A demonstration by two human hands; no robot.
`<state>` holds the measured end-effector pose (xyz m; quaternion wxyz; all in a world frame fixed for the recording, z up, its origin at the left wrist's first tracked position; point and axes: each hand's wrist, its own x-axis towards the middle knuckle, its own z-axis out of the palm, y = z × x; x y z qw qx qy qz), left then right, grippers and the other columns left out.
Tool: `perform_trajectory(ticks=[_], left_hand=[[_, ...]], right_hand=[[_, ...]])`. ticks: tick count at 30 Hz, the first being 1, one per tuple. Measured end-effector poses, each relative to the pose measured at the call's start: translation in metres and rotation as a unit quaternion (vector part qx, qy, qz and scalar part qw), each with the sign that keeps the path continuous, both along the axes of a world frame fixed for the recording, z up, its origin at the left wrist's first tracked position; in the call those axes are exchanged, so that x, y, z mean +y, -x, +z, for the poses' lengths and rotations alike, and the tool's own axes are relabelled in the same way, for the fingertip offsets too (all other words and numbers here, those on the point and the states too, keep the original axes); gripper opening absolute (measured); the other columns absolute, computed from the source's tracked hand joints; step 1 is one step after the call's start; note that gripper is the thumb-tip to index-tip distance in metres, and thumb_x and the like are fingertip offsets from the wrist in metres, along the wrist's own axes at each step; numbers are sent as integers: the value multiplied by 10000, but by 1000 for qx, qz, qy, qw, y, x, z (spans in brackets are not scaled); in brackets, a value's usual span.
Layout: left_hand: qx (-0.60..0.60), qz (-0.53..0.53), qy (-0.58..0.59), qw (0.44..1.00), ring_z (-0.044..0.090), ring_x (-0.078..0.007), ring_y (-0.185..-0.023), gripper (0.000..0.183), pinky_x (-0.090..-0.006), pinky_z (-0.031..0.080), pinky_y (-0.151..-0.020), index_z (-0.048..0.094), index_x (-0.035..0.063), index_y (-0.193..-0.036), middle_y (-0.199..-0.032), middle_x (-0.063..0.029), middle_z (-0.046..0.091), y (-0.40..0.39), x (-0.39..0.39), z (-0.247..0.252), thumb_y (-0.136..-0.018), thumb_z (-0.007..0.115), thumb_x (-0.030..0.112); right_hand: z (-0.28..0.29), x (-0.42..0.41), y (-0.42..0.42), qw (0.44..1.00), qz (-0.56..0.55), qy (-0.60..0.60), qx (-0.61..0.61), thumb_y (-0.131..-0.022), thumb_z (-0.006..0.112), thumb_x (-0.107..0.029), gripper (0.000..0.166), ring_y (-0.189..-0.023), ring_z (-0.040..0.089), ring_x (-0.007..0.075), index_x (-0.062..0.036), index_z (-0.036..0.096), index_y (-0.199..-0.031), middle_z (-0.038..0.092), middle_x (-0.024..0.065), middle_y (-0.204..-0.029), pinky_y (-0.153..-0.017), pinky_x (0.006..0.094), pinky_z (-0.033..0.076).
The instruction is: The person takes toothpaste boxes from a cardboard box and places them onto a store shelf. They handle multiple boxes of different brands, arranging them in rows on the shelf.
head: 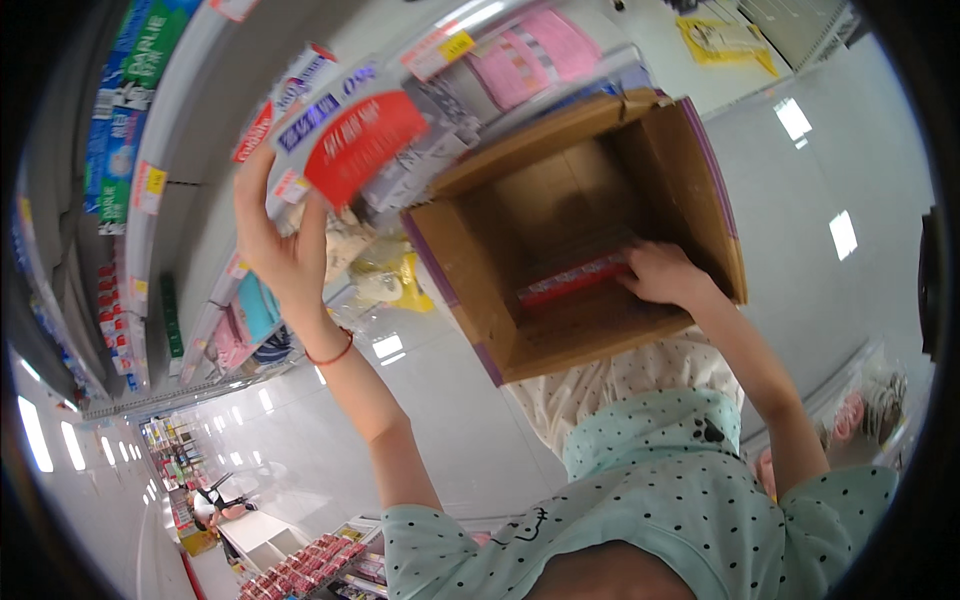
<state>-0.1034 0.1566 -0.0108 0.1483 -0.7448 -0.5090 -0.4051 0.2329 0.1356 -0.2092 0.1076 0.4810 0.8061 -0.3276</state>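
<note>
My left hand (281, 232) is raised at the shelf, its thumb and fingers around a white and red Colgate box (360, 142). The box is tilted and slightly blurred, and hides part of the fingers. Low in front of me an open cardboard carton (540, 352) with purple edge strips rests tilted by my lap. My right hand (664, 274) reaches into it, fingertips at the right end of a long red box (574, 279). Blur hides whether those fingers grip it. Dark shadow covers the carton's far inner wall.
Darlie toothpaste boxes (124, 150) stand on the shelf at left. Price tags (439, 54) line the shelf edges. Pink packaged towels (536, 56) lie beyond the carton. A yellow packet (727, 46) is at top right. In the distance at lower left, a person (217, 506) is by a white counter.
</note>
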Motion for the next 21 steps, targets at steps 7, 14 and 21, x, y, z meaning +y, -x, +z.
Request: perform_trajectory(ticks=[7, 14, 21], left_hand=[[25, -183, 168, 968, 609, -276, -834, 494, -326, 463, -761, 544, 31, -1094, -974, -103, 670, -84, -30, -65, -673, 773, 153], [-3, -119, 320, 940, 615, -276, -850, 501, -340, 455, -798, 536, 76, -1110, -947, -61, 686, -104, -33, -110, -688, 768, 213], [7, -159, 340, 927, 615, -276, -861, 536, -351, 465, -806, 520, 77, -1167, -1038, -70, 659, -101, -29, -120, -691, 753, 156]], right_hand=[[24, 16, 9, 903, -61, -34, 425, -730, 668, -44, 602, -1018, 550, 305, -30, 415, -1276, 455, 136, -1219, -856, 396, 478], [48, 14, 11, 811, -108, -42, 573, -660, 758, -57, 774, -1106, 518, 225, -86, 380, -1335, 503, 108, -1233, -926, 331, 430], [46, 18, 15, 834, -94, -63, 541, -656, 741, -5, 430, -949, 603, 238, -4, 597, -1061, 624, 116, -1032, -826, 319, 478]])
